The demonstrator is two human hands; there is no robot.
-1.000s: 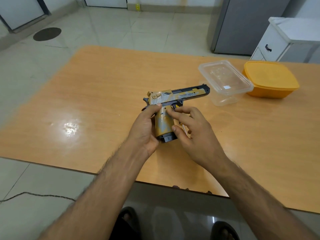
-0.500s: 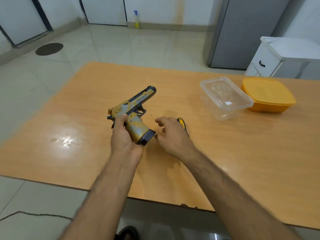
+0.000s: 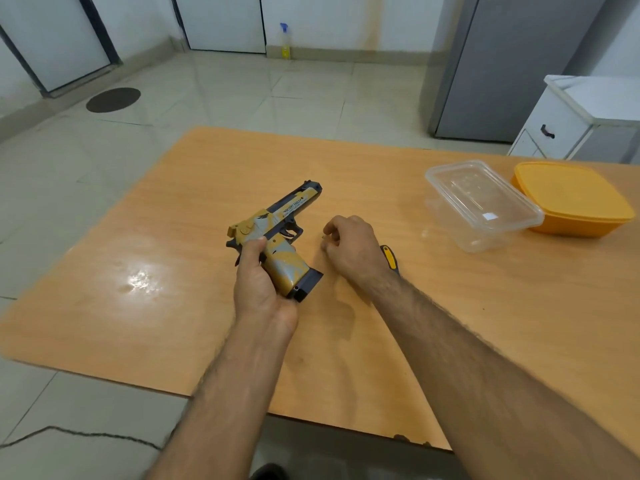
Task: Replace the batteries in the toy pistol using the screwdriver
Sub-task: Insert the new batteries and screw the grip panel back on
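Pale tiled floor and grey doors lie behind an orange-brown table (image 3: 145, 278) with a glossy top. Of the two hands, the left hand (image 3: 258, 287) is wrapped round the grip of the toy pistol (image 3: 277, 230), thumb across the side, with the barrel angled up and away and the dark magazine base sticking out below the palm. The right hand (image 3: 349, 249) hovers just beside the pistol with its fingers loosely curled; it seems to hold nothing, though the fingertips are turned away and a tiny part cannot be ruled out. The screwdriver (image 3: 389, 258), yellow and black in the handle, lies on the table, mostly hidden under the right wrist.

By its look the pistol is hollow moulded plastic: light, rigid, fairly smooth, so a firm wrap on the grip suits it, and it should be steadied there while a screw is turned. Its thin trigger guard and slide are poor places to squeeze. The screwdriver should be taken by its thick handle. A clear lidded box (image 3: 483, 206) and an orange one (image 3: 571, 199) sit well apart to the right
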